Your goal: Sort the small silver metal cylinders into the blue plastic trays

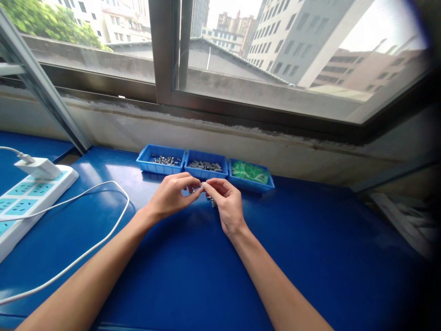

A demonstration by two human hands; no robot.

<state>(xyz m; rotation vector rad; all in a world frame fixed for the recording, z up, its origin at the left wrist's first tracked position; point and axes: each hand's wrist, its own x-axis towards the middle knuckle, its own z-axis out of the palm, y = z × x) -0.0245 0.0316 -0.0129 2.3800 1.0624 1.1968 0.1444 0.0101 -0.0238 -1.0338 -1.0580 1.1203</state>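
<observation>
A small piece (203, 185) sits at the fingertips, where the two hands meet above the worktop (292, 257). The right hand (228, 204) pinches it between thumb and forefinger, the piece showing at the very tip of the thumb and to the left of the palm. The left hand (172, 195) reaches in from the other side, thumb and forefinger bent and drawn nearly together at the same piece; the fingers cover so much of it that I cannot tell whether this hand grips it or only touches it. Just below the right thumb, partly hidden by it, are several shiny metal parts (212, 202).

Beyond the hands, three blue bins stand in a row near the wall. The left bin (156, 168) contains small silver fittings (167, 160), the middle bin (203, 174) grey cylindrical pieces (206, 166), and the right bin (251, 185) a green bundle (250, 171) in clear wrapping. Well to the left lie a power strip (69, 177), with a white adapter (39, 168) plugged in, and a looping white cable (109, 237).
</observation>
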